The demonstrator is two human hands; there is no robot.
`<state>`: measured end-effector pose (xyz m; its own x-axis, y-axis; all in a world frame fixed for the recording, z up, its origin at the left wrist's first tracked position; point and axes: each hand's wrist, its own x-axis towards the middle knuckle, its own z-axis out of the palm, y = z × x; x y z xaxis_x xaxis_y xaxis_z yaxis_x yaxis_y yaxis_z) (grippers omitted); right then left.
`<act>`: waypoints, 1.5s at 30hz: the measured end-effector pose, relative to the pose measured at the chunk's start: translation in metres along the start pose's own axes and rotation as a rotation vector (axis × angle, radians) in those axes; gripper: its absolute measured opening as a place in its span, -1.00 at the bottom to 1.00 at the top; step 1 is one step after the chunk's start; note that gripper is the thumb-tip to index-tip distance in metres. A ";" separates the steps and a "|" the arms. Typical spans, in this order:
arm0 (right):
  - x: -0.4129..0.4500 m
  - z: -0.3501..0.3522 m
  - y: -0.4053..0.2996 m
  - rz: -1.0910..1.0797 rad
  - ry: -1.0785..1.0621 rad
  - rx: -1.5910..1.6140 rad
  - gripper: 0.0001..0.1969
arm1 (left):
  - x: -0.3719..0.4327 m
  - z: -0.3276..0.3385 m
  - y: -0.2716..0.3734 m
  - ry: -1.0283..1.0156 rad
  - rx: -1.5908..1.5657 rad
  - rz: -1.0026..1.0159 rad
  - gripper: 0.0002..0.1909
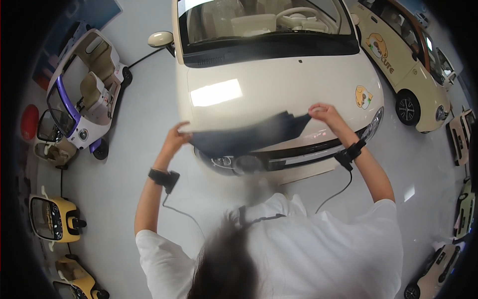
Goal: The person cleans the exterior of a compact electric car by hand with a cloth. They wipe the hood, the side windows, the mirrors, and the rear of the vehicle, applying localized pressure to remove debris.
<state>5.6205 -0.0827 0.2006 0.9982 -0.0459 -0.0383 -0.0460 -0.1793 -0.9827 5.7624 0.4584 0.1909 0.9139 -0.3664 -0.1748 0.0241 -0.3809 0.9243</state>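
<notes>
A dark blue cloth (pixel 246 136) stretches between my two hands over the front of a cream car's hood (pixel 276 86). My left hand (pixel 176 139) pinches its left end beside the car's front corner. At the other end, my right hand (pixel 325 114) grips a corner between thumb and fingers, above the hood. The cloth sags and folds in the middle, covering part of the hood's front edge. Below it show one headlight (pixel 223 162) and the front bumper (pixel 306 159). Whether the cloth touches the paint I cannot tell.
A white and purple three-wheeled vehicle (pixel 87 93) stands at left, with a yellow one (pixel 56 218) lower down. At right is another cream car (pixel 403 63). Cables hang from the black wrist bands (pixel 164 178). Grey floor (pixel 149 97) surrounds the hood.
</notes>
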 end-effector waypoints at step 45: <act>0.050 -0.017 0.015 -0.371 0.132 -1.051 -0.80 | 0.034 0.037 0.020 -0.244 0.601 0.151 -0.75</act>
<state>5.6690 -0.1045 0.1865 0.9479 0.0897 0.3056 0.1811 -0.9411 -0.2857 5.7790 0.4069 0.1913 0.7699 -0.6074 -0.1958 -0.3915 -0.6918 0.6067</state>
